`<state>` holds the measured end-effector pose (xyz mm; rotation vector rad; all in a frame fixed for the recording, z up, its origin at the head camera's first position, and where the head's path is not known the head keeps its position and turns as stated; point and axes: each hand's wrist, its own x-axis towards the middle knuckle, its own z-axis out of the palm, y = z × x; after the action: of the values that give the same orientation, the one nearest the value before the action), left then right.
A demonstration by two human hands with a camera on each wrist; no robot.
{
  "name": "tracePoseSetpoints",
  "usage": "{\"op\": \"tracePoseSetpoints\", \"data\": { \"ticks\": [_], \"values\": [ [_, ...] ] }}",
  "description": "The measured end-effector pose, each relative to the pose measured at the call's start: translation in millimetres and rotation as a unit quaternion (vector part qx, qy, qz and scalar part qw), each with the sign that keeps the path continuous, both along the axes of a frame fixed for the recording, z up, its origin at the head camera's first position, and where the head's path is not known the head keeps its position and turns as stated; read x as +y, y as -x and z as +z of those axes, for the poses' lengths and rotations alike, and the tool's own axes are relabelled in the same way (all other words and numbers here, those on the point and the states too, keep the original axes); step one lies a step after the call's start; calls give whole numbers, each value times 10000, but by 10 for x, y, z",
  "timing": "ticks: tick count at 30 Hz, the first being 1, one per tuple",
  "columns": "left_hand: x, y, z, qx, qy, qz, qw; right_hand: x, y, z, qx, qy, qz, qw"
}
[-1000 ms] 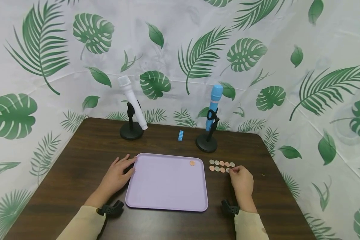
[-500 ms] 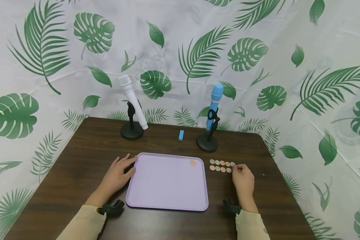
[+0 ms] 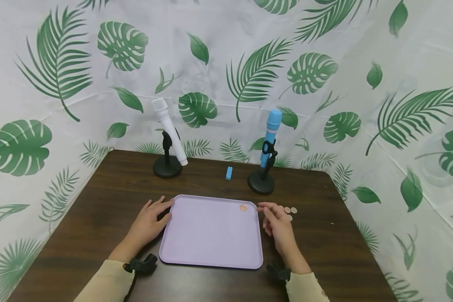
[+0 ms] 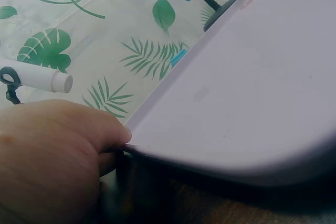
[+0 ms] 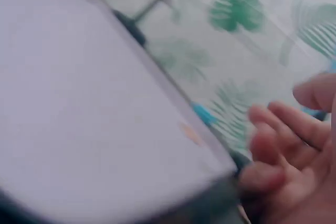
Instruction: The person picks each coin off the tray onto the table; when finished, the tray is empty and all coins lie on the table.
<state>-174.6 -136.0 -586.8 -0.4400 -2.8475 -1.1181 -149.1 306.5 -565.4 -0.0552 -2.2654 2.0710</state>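
Note:
A lilac tray [image 3: 213, 233] lies flat on the table, with one copper coin [image 3: 243, 207] near its far right corner. My left hand [image 3: 148, 223] rests at the tray's far left corner, fingertips touching the rim; the left wrist view shows a finger [image 4: 113, 129] against that corner. My right hand [image 3: 280, 226] is just beside the right rim, its fingers loosely bent and nothing visible between them. Past it lie a copper coin [image 3: 287, 209] and two silver ones, a far coin [image 3: 294, 210] and a nearer coin [image 3: 290, 217]. That hand hides the other coins of the rows.
Behind the tray stand a white microphone [image 3: 170, 132] and a blue microphone [image 3: 272, 126], each on a black round-based stand. A small blue brick-like piece [image 3: 229, 173] lies between them. Leaf-printed cloth [image 3: 211, 54] hangs behind the dark wooden table [image 3: 336, 251].
My right hand has moved left from the right end of the coin rows to the tray's right rim, and its fingers have loosened. My left hand stays on the tray corner.

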Motion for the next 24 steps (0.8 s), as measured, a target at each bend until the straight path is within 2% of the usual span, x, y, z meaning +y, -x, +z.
{"op": "tracePoseSetpoints", "data": {
  "ticks": [1, 3, 6, 11, 15, 20, 24],
  "values": [
    [1, -1, -4, -7, 4, 22, 10000, -56, -6, -6, -129, -30, 408, 9991],
    [6, -1, -12, 2, 24, 39, 10000, -138, -17, -19, -445, -139, 963, 9943],
    [5, -7, -12, 8, 26, 42, 10000, -199, -32, -31, -891, -363, 1354, 9861],
    [-3, -17, 4, 8, -25, 82, 10000, -239, -47, -35, -1208, -822, 1545, 9771],
    [4, -20, 14, 8, -24, 79, 10000, -273, -71, -41, -1144, -1266, 1426, 9750],
    [14, -3, 9, 21, -21, 56, 10000, -325, -81, -51, -629, -1790, 1264, 9737],
    [14, 11, -13, 43, -38, 78, 10000, -357, -70, -72, -190, -1987, 1155, 9730]
  ]
}}
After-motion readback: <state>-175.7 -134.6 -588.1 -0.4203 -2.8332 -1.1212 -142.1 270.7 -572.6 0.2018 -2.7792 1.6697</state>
